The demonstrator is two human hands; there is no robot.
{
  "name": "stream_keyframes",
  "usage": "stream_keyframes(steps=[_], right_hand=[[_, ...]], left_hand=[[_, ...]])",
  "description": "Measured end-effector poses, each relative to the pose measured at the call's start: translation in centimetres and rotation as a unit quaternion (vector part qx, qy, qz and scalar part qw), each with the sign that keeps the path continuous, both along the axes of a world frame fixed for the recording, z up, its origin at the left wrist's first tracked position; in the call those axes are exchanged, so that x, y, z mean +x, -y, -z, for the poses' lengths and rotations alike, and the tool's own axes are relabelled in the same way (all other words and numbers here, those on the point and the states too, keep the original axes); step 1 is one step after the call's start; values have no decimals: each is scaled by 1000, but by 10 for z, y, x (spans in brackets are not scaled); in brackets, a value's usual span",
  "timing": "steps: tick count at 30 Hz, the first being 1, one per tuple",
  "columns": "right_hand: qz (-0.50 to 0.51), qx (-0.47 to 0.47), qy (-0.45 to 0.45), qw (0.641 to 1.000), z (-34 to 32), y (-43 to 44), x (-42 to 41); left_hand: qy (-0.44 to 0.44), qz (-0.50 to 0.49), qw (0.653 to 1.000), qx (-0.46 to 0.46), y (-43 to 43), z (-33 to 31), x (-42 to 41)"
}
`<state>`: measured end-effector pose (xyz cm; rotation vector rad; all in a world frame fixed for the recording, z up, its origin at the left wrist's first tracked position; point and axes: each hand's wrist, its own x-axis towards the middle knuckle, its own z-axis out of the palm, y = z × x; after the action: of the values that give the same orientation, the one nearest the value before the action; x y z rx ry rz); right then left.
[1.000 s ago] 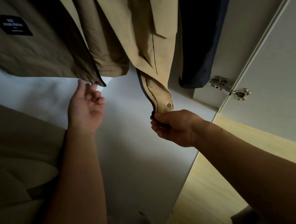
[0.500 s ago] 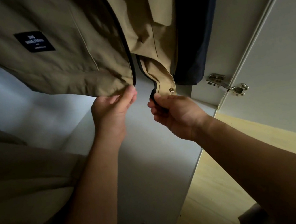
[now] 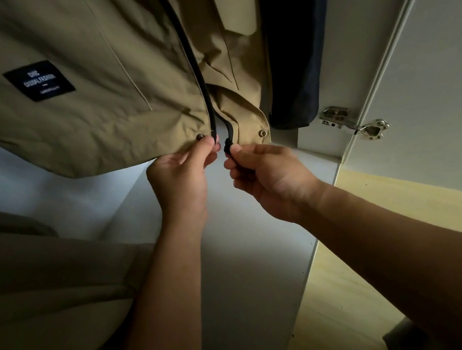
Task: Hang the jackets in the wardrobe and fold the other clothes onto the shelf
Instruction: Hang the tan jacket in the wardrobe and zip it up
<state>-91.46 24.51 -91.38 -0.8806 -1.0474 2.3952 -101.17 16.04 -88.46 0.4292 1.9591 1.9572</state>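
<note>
Here, the tan jacket [image 3: 95, 120] is hanging inside the wardrobe, its hem dangling above the white wardrobe panel [image 3: 235, 249]. A dark navy garment [image 3: 294, 45] is hanging just beside it. The left hand [image 3: 180, 182] is pinching the bottom corner of one front panel at the end of the black zip tape [image 3: 196, 69], just beside a metal snap [image 3: 199, 137]. The right hand [image 3: 266, 178] is pinching the small black zip slider [image 3: 227, 146] at the foot of the other panel. The two zip ends are sitting near each other but are not yet joined.

The cloth is looking thin, light and limp, creasing freely, so it is probably giving way under any pull. The stiffer zip tape and hem corners are seeming the surest holds, and pulling both ends taut is likely the way to seat the pin.
</note>
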Motion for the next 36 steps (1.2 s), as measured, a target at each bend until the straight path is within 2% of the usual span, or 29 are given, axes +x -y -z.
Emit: stream_keyframes(steps=[15, 25, 32, 36], right_hand=[[27, 42, 7, 999, -4, 10, -12], [47, 4, 30, 998, -9, 14, -12], [41, 8, 21, 999, -8, 14, -13], [47, 7, 16, 999, -8, 12, -15]], left_hand=[[-46, 10, 999, -6, -6, 19, -1], [25, 0, 999, 20, -8, 20, 0], [-3, 1, 1000, 11, -7, 21, -1], [-50, 10, 999, -11, -7, 22, -2]])
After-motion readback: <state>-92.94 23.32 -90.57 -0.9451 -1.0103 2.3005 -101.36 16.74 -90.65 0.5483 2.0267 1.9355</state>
